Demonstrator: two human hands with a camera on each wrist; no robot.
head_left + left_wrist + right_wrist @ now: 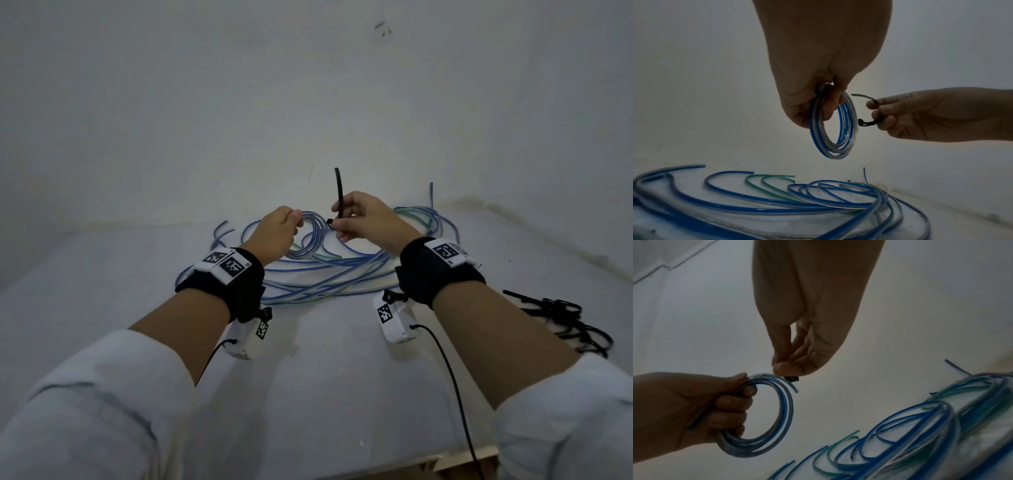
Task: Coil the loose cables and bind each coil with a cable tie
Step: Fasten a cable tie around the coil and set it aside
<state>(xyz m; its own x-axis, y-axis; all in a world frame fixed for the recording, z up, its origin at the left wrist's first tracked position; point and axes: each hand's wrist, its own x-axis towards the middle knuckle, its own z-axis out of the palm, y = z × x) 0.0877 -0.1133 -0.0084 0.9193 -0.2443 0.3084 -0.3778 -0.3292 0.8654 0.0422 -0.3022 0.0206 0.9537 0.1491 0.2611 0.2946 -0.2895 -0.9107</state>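
Left hand (pixel 818 65) fingers (pixel 731 404) curled round blue coil (pixel 833 129), held above counter (pixel 325 359). Right hand (pixel 371 221) pinches black cable tie (pixel 339 192) at coil's 3 o'clock. Loose cables (pixel 777 203) below.

The coil (pixel 833 128) is showing blue and clear stripes. The cable tie (pixel 339 196) is looking black. The loose cables (pixel 777 203) are showing blue, green and clear.
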